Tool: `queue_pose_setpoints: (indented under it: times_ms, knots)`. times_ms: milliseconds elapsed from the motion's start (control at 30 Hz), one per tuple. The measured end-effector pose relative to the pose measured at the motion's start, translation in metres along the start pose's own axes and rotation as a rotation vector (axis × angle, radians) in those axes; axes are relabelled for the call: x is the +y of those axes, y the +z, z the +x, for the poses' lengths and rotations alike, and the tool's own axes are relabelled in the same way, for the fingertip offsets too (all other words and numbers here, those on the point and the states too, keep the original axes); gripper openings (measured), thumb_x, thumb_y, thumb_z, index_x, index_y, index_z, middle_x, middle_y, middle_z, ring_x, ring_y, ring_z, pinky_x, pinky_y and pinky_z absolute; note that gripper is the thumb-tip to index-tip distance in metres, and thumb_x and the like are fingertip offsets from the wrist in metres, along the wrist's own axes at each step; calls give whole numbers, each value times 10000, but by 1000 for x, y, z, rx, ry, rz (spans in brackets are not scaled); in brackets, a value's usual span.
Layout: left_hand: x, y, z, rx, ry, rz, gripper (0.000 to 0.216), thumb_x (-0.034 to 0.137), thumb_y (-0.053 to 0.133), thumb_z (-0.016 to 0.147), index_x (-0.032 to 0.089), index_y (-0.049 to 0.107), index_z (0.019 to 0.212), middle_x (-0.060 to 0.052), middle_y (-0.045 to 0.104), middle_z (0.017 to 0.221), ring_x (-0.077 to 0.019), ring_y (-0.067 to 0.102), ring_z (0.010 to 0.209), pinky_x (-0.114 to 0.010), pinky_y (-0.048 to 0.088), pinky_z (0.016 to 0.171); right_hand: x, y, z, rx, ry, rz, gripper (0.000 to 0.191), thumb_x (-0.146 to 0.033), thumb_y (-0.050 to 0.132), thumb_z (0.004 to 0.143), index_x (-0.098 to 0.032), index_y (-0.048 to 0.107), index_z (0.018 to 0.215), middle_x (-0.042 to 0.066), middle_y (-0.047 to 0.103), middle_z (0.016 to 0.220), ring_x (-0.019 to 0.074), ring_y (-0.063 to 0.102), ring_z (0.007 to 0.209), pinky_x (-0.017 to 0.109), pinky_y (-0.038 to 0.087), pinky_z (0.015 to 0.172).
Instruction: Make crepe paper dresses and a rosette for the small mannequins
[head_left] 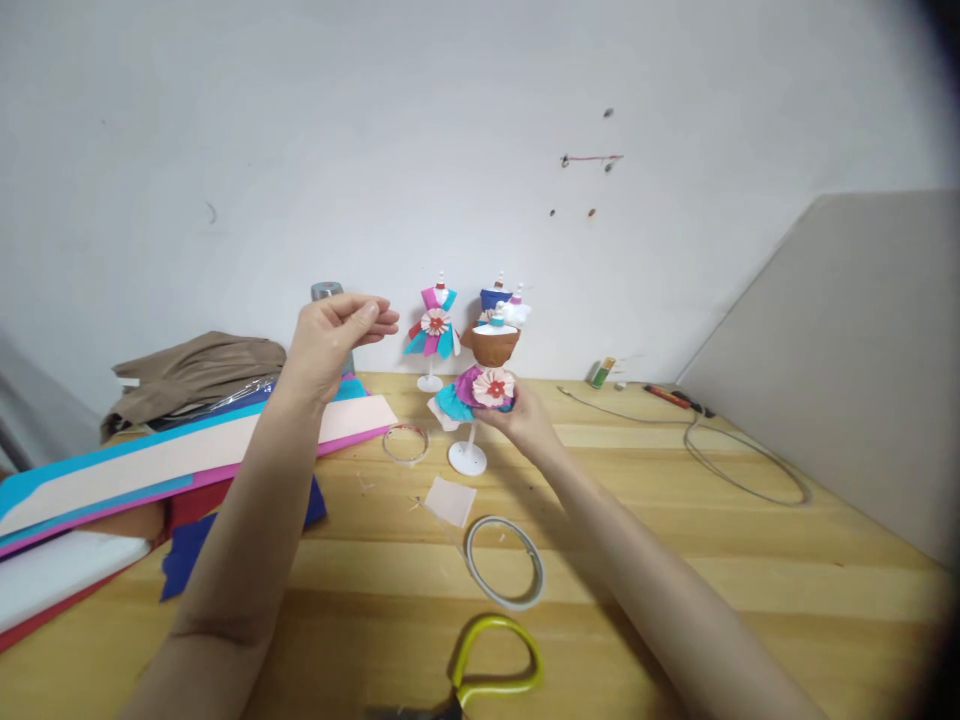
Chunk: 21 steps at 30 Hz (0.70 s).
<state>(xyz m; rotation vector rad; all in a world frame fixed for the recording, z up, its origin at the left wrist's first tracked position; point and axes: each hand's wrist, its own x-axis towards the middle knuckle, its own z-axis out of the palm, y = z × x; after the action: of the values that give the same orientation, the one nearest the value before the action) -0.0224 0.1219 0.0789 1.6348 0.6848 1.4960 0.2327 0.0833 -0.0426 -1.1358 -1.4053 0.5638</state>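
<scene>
Our right hand [517, 415] is clamped on the dress form [469, 387]; our left hand [337, 340] hangs raised, beside the strips [360, 418].
Our right thumb and fingers close around the purple and blue skirt, just beside its pale flower [493, 389]; our left thumb lies near the fingers, though we cannot tell whether anything is pinched there; the form stands upright on the table [750, 600], brown top above, white base below; behind it we have a blue-topped form [495, 298], and to its left a pink-and-blue one [433, 338]; nearer us lie a pale scrap [450, 501], a tape roll [470, 552] and yellow-handled scissors [501, 687]; a smaller roll [409, 461] rests left of the base; farther out sit brown cloth [195, 370] and, at right, a cable [739, 487].
</scene>
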Motion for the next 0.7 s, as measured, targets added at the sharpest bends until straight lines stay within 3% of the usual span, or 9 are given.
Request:
queue_pose_setpoints:
  times_ms: [200, 400, 567, 700]
  knots:
    - [20, -6, -9, 71, 64, 12, 393, 504, 799, 725, 145, 737, 873, -88, 769, 861, -210, 747, 797, -363, 610, 815, -6, -29, 12, 149, -33, -72, 502, -349, 820, 601, -183, 684, 1055, 101, 772, 1056, 328, 710, 985, 529, 539, 927]
    - [33, -6, -20, 63, 113, 26, 290, 400, 788, 775, 130, 749, 874, -85, 754, 860, -223, 746, 820, -389, 601, 839, -9, -84, 23, 355, -54, -151, 514, -389, 869, 571, -183, 717, 1016, 93, 778, 1018, 324, 714, 947, 519, 542, 919]
    - [41, -6, -25, 44, 163, 1, 249, 372, 791, 768, 135, 758, 838, -78, 758, 836, -228, 749, 815, -398, 604, 847, 17, -125, 41, 476, 16, -147, 485, -320, 882, 497, -199, 730, 941, 66, 775, 936, 282, 706, 871, 466, 550, 879]
    - [41, -6, -26, 34, 195, -19, 163, 318, 782, 769, 169, 776, 834, -66, 769, 819, -224, 752, 800, -382, 611, 833, 48, -134, 75, 501, 47, -91, 489, -332, 851, 469, -180, 712, 912, 69, 767, 900, 272, 700, 847, 441, 559, 836]
